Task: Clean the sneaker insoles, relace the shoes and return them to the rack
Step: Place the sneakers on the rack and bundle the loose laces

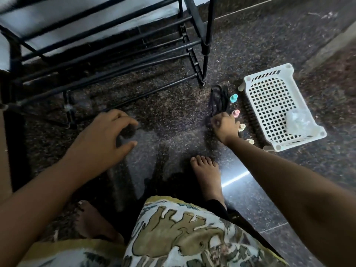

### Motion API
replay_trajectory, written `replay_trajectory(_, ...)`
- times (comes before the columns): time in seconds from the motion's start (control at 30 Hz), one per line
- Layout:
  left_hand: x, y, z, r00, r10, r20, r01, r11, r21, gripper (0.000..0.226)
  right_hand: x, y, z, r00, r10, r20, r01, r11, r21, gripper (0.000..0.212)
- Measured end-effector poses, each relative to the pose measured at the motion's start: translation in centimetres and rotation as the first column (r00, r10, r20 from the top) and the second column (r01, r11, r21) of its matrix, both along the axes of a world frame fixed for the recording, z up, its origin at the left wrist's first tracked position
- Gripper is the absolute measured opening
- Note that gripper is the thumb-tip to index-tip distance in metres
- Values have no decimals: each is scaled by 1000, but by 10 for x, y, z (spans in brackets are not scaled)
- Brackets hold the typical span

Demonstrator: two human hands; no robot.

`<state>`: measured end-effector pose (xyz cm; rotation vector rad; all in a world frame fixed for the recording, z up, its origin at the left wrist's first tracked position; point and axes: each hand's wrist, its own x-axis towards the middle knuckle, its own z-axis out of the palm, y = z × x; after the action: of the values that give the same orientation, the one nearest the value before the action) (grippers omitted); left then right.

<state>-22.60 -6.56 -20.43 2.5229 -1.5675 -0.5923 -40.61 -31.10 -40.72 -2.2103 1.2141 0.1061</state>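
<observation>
1. A patterned cloth (183, 228) covers the lap, with a bare foot (206, 176) on the dark floor (173, 112) just ahead.
2. The left hand (107, 135) hovers over the floor, fingers loosely curled, holding nothing.
3. The right hand (224, 126) grips a bunch of black laces (219, 99), which trail on the floor beyond it.
4. Coloured pegs (236, 113) stand between the laces and a white basket (268, 72).
5. The black rack (207, 35) stands farthest, left of the basket.

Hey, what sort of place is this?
Most likely a home hallway or entry: a black metal shoe rack by the wall, a white plastic basket on the polished dark stone floor, a bare foot, and a right hand gripping black laces.
</observation>
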Motion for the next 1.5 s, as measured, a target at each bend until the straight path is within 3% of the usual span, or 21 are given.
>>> replay_trajectory(0.07,1,-8,18,996,15,-91,-19,999,-44,35,2,16,27,953,-201,228,176,976,124,12)
replay_trajectory(0.2,-14,-18,69,976,38,-215,-65,990,-123,31,33,42,108,810,-352,469,162,903,398,20)
replay_trajectory(0.3,-36,-15,97,970,72,-234,-120,973,-198,37,51,62,187,798,-258,544,11,910,415,24)
replay_trajectory(0.4,-57,-9,114,934,170,-315,-264,920,-288,50,59,81,270,819,-60,570,-203,899,387,21)
replay_trajectory(0.53,-77,5,131,700,181,-691,-552,750,-363,50,58,107,357,790,148,595,-419,839,347,12)
replay_trajectory(0.6,-79,14,138,599,165,-783,-647,676,-353,38,57,117,384,769,160,619,-447,827,342,18)
replay_trajectory(0.7,-74,24,142,599,164,-784,-672,636,-380,17,56,133,402,728,78,681,-454,799,394,21)
replay_trajectory(0.87,-62,28,143,751,265,-604,-619,602,-505,11,52,171,380,579,-195,792,-407,772,488,18)
replay_trajectory(0.93,-56,30,139,711,247,-659,-646,600,-473,8,57,183,374,554,-184,812,-423,778,465,21)
replay_trajectory(1.03,-52,36,140,621,168,-766,-676,609,-415,33,72,186,383,541,-43,840,-511,777,368,22)
replay_trajectory(1.2,-43,38,144,545,-1,-838,-672,597,-438,26,80,180,392,509,201,837,-636,742,210,23)
replay_trajectory(1.3,-35,40,146,453,-46,-890,-725,561,-399,25,80,181,395,516,204,832,-644,733,220,29)
replay_trajectory(1.43,-32,45,148,397,-136,-908,-703,591,-396,11,78,176,400,485,149,861,-637,736,231,28)
replay_trajectory(1.5,-31,45,148,339,-176,-924,-687,624,-371,29,78,171,403,465,98,880,-624,741,247,27)
